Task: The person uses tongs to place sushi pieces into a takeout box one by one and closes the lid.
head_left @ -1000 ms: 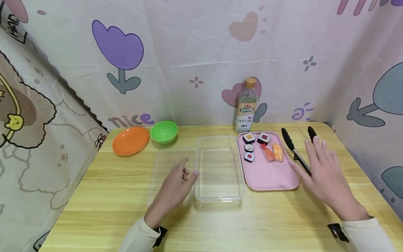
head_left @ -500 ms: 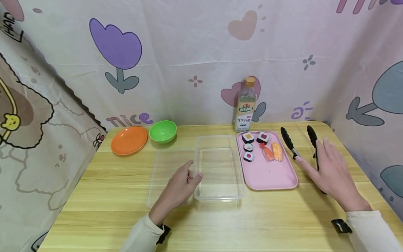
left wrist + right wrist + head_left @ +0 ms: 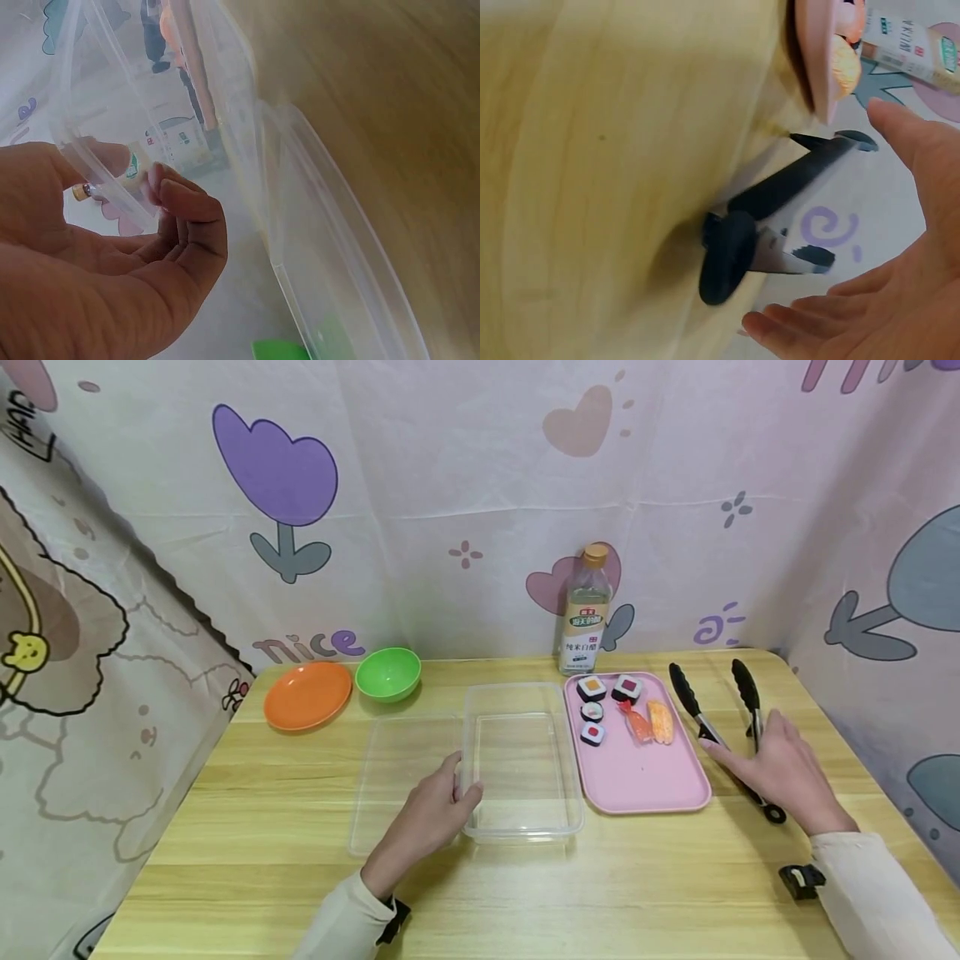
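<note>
Under the right hand (image 3: 787, 768), tongs (image 3: 720, 731), tips toward the wall.

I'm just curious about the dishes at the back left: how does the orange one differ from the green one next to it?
The orange plate is wide and shallow; the green bowl is narrower across and deeper. The orange plate sits nearer the table's left edge, the green bowl to its right, closer to the clear container. Both are round, plain-coloured, upright and look empty.
</note>
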Demonstrator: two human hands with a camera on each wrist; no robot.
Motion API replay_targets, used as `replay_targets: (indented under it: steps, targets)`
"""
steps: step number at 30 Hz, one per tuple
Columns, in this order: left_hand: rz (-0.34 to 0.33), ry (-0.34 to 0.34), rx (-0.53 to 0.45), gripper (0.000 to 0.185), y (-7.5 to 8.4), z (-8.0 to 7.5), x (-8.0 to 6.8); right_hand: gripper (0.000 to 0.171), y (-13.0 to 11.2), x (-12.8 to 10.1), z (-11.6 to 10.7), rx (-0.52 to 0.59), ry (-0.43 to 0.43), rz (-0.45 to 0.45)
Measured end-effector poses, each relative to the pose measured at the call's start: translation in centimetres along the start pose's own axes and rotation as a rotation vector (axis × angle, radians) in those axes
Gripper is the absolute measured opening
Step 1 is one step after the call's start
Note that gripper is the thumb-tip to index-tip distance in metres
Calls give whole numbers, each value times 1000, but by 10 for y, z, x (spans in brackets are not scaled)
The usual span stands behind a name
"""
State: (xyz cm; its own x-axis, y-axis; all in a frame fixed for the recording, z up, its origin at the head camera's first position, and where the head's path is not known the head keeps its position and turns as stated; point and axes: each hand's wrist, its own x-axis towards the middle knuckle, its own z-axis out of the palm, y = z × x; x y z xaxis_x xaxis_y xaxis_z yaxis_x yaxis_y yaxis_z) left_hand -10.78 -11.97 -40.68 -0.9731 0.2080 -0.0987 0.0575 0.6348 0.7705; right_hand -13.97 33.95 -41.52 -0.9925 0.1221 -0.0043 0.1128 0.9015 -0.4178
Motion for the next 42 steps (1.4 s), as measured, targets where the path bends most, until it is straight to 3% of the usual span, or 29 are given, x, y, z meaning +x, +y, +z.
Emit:
replay_targets:
  steps: [6,13,21,30,42]
  targets:
    - [-7,-24,-5,55,-1,1,-1,126,1,8,3,-17,-30,55]
    - [-4,-37,0,47,0,1,-1,116,2,15,11,-7,-5,79]
    - [2,-33,29,48,1,1,-1,107,2,16,12,61,3,112]
    - [17,-32,34,33,1,2,-2,108,8,10,9,125,17,96]
    - [9,-30,40,42,0,1,-1,100,9,2,-2,160,64,102]
